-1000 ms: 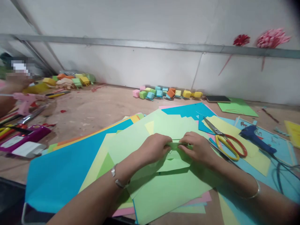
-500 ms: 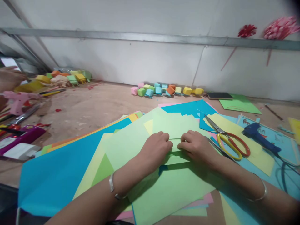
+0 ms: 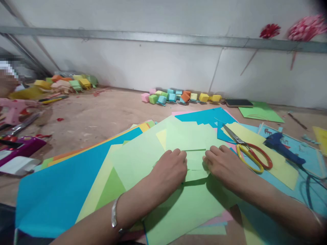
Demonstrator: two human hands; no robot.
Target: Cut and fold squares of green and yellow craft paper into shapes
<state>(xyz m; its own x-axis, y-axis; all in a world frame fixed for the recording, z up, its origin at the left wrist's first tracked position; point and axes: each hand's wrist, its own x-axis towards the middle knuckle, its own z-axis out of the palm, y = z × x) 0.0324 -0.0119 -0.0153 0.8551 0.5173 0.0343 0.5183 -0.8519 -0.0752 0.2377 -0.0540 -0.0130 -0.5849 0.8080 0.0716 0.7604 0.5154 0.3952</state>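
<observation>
A small folded piece of light green paper is held level above larger light green sheets. My left hand is closed on its left end with the fingers curled. At the other end my right hand is closed too, its thumb and fingertips pinching the paper. Crosswise fold lines or slits show between the hands. Scissors with one yellow and one red handle lie just beyond my right hand, on pale yellow paper.
A large blue sheet spreads at left. Small coloured paper boxes line the wall, beside a phone. A blue glue gun lies at right, a pink glue gun at far left near part of another person.
My hands have moved apart along the folded light green paper, mostly the right hand shifting right, so more of the paper shows between them. At far left the other person's hand has shifted.
</observation>
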